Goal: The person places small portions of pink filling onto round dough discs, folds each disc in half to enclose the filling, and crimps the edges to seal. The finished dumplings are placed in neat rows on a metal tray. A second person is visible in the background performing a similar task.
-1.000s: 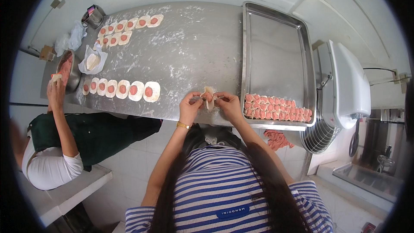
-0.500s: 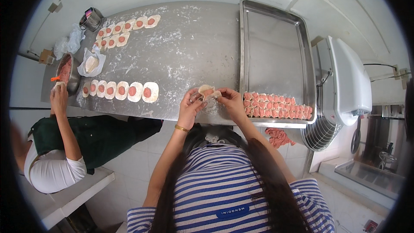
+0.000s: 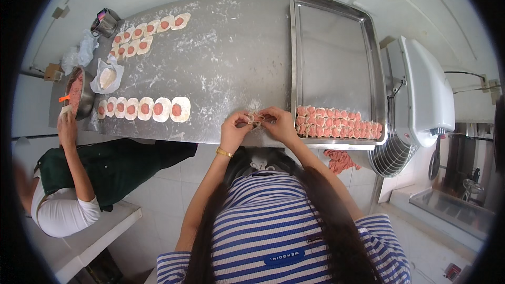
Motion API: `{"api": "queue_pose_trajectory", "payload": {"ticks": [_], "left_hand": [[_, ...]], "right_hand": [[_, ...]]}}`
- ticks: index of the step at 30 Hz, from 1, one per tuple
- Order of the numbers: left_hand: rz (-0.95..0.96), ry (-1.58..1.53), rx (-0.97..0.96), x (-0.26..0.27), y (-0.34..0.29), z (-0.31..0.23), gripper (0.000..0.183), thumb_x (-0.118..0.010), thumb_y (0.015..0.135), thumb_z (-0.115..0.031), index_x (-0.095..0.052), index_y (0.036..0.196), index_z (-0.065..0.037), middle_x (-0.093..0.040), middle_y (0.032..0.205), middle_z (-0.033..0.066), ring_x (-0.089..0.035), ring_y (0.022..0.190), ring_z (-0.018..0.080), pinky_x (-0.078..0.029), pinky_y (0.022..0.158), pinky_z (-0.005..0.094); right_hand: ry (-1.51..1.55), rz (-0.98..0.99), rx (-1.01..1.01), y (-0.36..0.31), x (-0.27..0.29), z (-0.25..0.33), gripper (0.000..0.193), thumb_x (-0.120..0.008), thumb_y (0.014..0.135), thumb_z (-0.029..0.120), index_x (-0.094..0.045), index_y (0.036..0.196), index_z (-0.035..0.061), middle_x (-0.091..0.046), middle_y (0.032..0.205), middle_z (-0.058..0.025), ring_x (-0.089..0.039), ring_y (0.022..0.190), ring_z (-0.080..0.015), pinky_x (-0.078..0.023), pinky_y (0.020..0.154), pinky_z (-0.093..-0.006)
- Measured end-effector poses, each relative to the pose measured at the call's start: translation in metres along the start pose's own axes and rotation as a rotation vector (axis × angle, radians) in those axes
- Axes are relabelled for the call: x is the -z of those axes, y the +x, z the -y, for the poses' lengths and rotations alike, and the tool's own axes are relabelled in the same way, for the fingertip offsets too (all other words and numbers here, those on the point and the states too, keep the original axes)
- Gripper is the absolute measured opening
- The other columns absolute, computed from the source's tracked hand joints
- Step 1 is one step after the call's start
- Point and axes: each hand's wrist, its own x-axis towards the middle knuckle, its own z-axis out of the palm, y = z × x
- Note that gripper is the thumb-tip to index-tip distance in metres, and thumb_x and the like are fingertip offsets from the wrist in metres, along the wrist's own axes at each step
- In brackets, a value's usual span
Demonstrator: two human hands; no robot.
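Between my two hands, over the near edge of the floured metal table [image 3: 221, 73], is a dumpling [image 3: 255, 119] with pink meat filling and a pale wrapper gathered around it. My left hand [image 3: 235, 127] pinches its left side, and my right hand [image 3: 277, 124] pinches the right side. The fingers hide much of it. To the right, a deep metal tray [image 3: 336, 58] carries rows of open-topped dumplings [image 3: 336, 123] along its near end. Left of my hands lies a row of round wrappers [image 3: 180, 109], each topped with a ball of meat filling.
More filled wrappers [image 3: 150, 29] lie at the far left. At the left edge, a co-worker's hand [image 3: 67, 126] is beside a metal bowl of meat [image 3: 77, 92] with an orange-handled tool. A dough stack [image 3: 108, 78] sits in plastic nearby. A white machine [image 3: 421, 89] stands right of the tray.
My hands have drawn closer together around the dumpling, and its wrapper, spread wider before, is now gathered in. The view has shifted slightly. The co-worker's hand stays near the bowl.
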Motion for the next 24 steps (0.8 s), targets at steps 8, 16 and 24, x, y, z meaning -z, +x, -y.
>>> {"api": "queue_pose_trajectory", "payload": {"ticks": [8, 16, 24], "left_hand": [[-0.074, 0.391, 0.141, -0.016, 0.003, -0.017, 0.028, -0.074, 0.071, -0.004, -0.056, 0.092, -0.002, -0.066, 0.081, 0.0062, -0.065, 0.074, 0.0129, -0.052, 0.068, 0.026], [-0.017, 0.387, 0.122, -0.016, 0.004, -0.014, 0.029, -0.076, 0.068, -0.006, -0.063, 0.094, -0.003, -0.067, 0.081, 0.0101, -0.067, 0.074, 0.0187, -0.053, 0.067, 0.028], [0.016, 0.546, -0.035, -0.013, 0.009, -0.013, 0.026, -0.075, 0.071, -0.01, -0.063, 0.092, -0.002, -0.067, 0.079, 0.0126, -0.068, 0.073, 0.0215, -0.053, 0.065, 0.0291]], "right_hand": [[-0.214, 0.063, 0.086, 0.009, -0.002, -0.013, 0.028, -0.06, 0.066, -0.006, -0.065, 0.093, 0.0005, -0.062, 0.087, -0.0129, -0.064, 0.077, -0.027, -0.051, 0.069, -0.031], [-0.239, 0.043, 0.05, 0.009, -0.002, -0.005, 0.023, -0.057, 0.068, -0.005, -0.065, 0.088, 0.002, -0.061, 0.087, -0.015, -0.06, 0.082, -0.0356, -0.048, 0.072, -0.0406], [-0.269, 0.053, 0.061, 0.012, -0.001, 0.002, 0.021, -0.058, 0.069, -0.004, -0.064, 0.088, 0.0013, -0.06, 0.086, -0.0148, -0.06, 0.083, -0.0359, -0.048, 0.071, -0.0408]]}}
